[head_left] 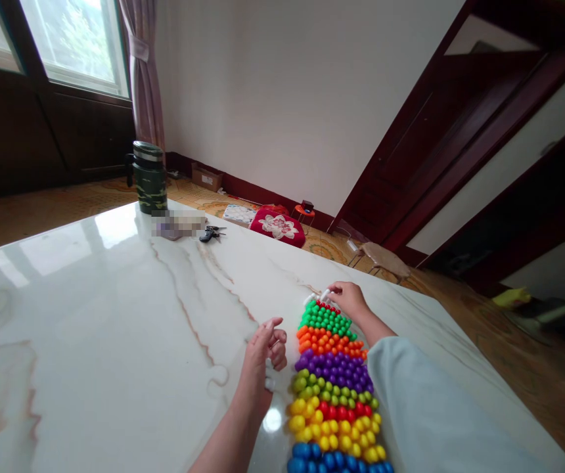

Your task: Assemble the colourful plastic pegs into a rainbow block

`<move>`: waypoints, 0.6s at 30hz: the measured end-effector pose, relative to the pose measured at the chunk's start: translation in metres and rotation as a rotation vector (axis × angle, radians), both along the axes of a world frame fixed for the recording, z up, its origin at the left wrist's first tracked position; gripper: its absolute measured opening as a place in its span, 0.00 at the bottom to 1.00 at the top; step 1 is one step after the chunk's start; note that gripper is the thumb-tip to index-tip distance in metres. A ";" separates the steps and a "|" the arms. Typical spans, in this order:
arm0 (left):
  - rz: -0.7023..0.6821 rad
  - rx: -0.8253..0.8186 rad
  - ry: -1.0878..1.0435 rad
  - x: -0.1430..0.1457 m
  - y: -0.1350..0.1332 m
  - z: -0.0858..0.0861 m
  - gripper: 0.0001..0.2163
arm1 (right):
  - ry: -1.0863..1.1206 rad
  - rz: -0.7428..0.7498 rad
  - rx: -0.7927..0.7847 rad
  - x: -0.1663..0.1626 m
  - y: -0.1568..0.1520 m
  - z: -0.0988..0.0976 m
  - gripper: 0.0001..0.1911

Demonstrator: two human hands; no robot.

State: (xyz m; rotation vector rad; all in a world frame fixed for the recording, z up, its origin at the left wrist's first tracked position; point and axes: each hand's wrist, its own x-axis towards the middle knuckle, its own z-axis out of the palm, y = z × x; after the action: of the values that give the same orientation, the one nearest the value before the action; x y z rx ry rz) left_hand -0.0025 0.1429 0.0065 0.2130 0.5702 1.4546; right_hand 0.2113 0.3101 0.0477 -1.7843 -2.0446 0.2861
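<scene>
A sheet of beadwork point(334, 369) lies on the white marble-patterned table point(129, 341). Its rows of glossy beads run in bands of green, orange, purple, olive, yellow with a red patch, and blue at the near end. At the far end, my right hand point(347, 299) is closed in a pinch on a white bead point(326, 295), just beyond a short red row. My left hand point(269, 345) is held to the left of the beadwork, apart from it. Its fingers are curled inward, and whatever they may pinch is too small to make out.
A camouflage-patterned travel mug point(149, 179) stands at the table's far corner. Near it lie black-handled pliers point(210, 233) and a blurred-out item point(177, 225). Beyond the table edge are a red flowered cushion point(278, 226) and a stool point(385, 259).
</scene>
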 end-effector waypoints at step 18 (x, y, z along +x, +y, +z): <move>-0.027 0.015 -0.007 0.000 0.002 -0.003 0.26 | -0.117 0.040 -0.088 -0.009 -0.007 0.004 0.07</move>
State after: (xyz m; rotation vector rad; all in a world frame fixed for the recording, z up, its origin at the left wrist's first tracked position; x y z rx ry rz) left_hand -0.0022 0.1449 0.0036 0.2262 0.5488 1.4334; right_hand 0.2021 0.3032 0.0516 -1.8539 -2.1811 0.2939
